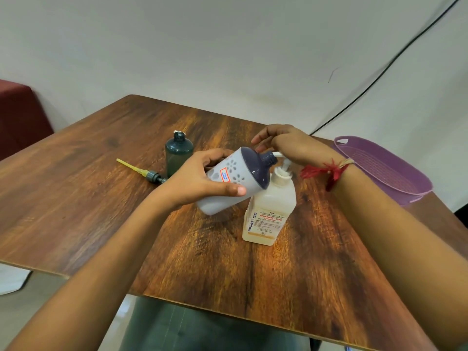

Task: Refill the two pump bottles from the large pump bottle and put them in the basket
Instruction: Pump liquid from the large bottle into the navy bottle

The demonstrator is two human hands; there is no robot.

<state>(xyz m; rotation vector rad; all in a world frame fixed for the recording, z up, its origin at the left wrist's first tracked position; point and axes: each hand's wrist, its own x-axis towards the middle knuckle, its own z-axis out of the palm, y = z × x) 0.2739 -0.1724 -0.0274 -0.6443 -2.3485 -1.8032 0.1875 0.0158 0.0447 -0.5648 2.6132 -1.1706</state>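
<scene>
My left hand point(202, 177) grips a lavender bottle point(234, 183) with a dark purple top and no pump, tilted so its open neck meets the nozzle of the large pump bottle point(269, 211). That large bottle is white, holds pale liquid and stands upright at the table's middle. My right hand point(291, 144) rests on its pump head, fingers bent over it. A dark green bottle point(178, 154) stands open further back on the left. Its pump point(145, 171), with a yellow tube, lies on the table beside it. The purple basket point(385, 168) sits at the right edge.
The wooden table point(228, 269) has its near edge close to my lap. A black cable point(379, 74) runs down the white wall behind the basket. A dark red seat point(20, 115) stands at the far left.
</scene>
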